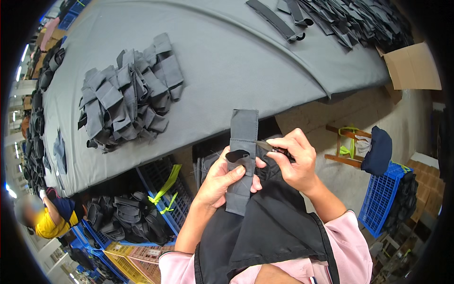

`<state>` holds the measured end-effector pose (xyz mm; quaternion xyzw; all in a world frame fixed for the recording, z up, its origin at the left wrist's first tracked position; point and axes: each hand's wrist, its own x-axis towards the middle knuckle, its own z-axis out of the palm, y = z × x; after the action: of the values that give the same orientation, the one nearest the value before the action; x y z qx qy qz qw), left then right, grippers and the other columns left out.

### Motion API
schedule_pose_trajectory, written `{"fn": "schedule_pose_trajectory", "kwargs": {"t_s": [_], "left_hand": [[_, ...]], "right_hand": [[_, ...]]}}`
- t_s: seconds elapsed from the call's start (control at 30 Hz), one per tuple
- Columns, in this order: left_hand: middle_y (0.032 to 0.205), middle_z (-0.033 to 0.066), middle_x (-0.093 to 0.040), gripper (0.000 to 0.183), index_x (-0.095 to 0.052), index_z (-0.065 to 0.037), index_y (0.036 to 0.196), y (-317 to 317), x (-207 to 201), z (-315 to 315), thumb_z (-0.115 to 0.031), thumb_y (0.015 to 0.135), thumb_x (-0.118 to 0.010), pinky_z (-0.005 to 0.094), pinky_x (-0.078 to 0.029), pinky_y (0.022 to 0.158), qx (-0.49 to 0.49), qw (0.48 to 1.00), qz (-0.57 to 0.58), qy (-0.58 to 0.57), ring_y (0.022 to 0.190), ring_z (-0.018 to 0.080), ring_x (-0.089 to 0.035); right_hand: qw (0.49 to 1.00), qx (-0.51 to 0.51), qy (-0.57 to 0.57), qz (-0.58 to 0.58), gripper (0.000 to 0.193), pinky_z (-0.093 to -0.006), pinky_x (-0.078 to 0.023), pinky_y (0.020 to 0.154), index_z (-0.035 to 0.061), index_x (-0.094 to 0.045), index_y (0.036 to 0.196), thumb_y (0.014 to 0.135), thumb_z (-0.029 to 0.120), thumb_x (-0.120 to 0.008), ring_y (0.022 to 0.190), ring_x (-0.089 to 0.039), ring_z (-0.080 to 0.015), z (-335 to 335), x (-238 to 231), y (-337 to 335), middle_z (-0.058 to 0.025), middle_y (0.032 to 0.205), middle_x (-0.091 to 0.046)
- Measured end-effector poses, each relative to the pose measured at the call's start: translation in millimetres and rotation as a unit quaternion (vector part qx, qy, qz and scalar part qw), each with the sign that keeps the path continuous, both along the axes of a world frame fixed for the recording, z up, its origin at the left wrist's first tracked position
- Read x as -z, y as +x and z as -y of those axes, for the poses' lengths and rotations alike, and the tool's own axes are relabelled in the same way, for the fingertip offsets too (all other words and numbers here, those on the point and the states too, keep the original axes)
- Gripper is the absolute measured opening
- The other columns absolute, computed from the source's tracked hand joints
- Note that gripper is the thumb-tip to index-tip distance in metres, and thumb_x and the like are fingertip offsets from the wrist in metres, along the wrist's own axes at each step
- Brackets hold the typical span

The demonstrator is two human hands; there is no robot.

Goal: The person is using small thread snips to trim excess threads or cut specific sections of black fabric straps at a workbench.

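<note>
the left hand [218,183] pinches the grey fabric strip [243,146], likely light and soft, best held mid-length; at its right edge the right hand [300,163] grips dark snips [280,151].

Passage over grey table [222,66]; strip pile [127,94] blocks left, dark heap [362,21] far right.

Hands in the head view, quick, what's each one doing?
Left hand: closed, holding a long grey fabric strip.
Right hand: closed, holding a small, dark, pointed metal tool, tip at the strip's edge.
</note>
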<state>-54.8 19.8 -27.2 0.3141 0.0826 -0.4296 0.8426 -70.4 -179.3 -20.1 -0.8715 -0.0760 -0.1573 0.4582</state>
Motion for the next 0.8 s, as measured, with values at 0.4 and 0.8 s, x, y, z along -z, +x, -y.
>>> {"fn": "schedule_pose_trajectory", "kwargs": {"t_s": [0.4, 0.8], "left_hand": [[0.109, 0.0111, -0.052, 0.049, -0.024, -0.004, 0.137, -8.1, -4.9, 11.0, -0.005, 0.093, -0.047, 0.0318, -0.05, 0.075, 0.005, 0.982, 0.139, 0.129, 0.08, 0.0162, -0.059], [0.105, 0.0096, -0.051, 0.045, -0.027, -0.003, 0.135, -6.9, -7.1, 9.6, -0.003, 0.093, -0.045, 0.0297, -0.049, 0.074, 0.027, 0.979, 0.14, 0.147, 0.079, 0.0146, -0.057]], "right_hand": [[0.989, -0.036, -0.109, 0.088, 0.044, -0.0319, -0.044, 0.054, 0.0045, -0.062, 0.101, 0.058, -0.004, -0.068, 0.065, -0.056, -0.0218, -11.1, 11.7, 7.4, -0.0065, 0.085, -0.055], [0.996, -0.089, -0.025, 0.001, 0.043, -0.0313, -0.049, 0.05, 0.0035, -0.063, 0.099, 0.058, -0.007, -0.062, 0.06, -0.06, -0.0212, -13.9, 3.5, 12.0, -0.0069, 0.081, -0.057]]}}
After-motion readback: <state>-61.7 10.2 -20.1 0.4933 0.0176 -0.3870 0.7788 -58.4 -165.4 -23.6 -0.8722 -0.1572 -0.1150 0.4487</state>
